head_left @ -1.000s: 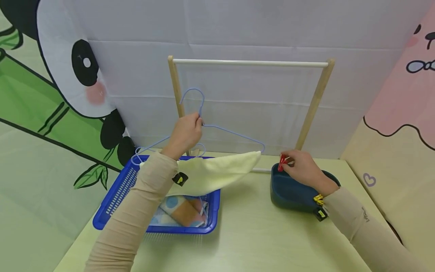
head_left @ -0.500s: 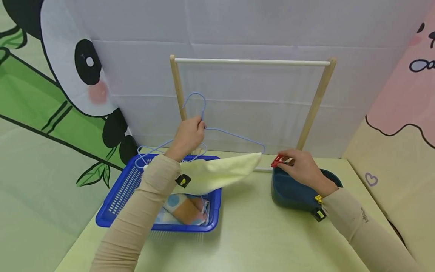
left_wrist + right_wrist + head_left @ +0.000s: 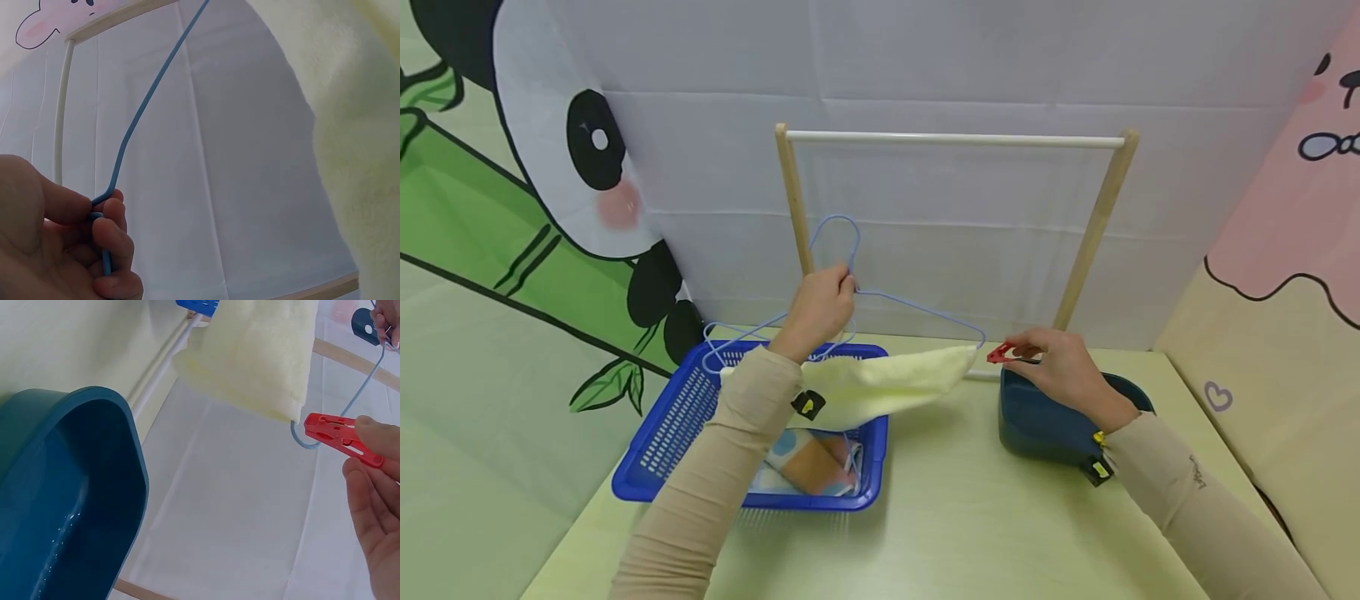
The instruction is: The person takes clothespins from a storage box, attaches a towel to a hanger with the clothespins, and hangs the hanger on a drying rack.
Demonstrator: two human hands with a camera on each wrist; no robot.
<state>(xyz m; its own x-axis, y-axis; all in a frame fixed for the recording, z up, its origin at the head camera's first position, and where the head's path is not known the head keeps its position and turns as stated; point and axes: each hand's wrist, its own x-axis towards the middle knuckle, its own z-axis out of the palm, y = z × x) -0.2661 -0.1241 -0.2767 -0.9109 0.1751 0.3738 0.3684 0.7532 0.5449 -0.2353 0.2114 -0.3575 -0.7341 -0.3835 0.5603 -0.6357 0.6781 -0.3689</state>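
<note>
My left hand (image 3: 820, 310) grips a blue wire hanger (image 3: 917, 312) at the neck just under its hook. From the hanger hangs a pale yellow towel (image 3: 880, 385), its right corner up at the hanger's right end. In the left wrist view the thumb and curled fingers close round the blue wire (image 3: 150, 94). My right hand (image 3: 1060, 371) pinches a red clothespin (image 3: 1002, 353) between thumb and fingers, above the left rim of a dark teal tub (image 3: 1037, 437). The clothespin's tip points at the towel's corner, close to the hanger's end in the right wrist view.
Under the towel stands a blue plastic basket (image 3: 662, 433) holding more hangers and a folded patterned cloth (image 3: 812, 467). Behind rises a drying rack with a white bar (image 3: 955, 139) and wooden posts (image 3: 1097, 225). A yellow clip (image 3: 1099, 438) shows by the right cuff.
My left hand has lowered the hanger and towel slightly and moved a little right. My right hand has turned the red clothespin from upright to pointing left, towards the towel.
</note>
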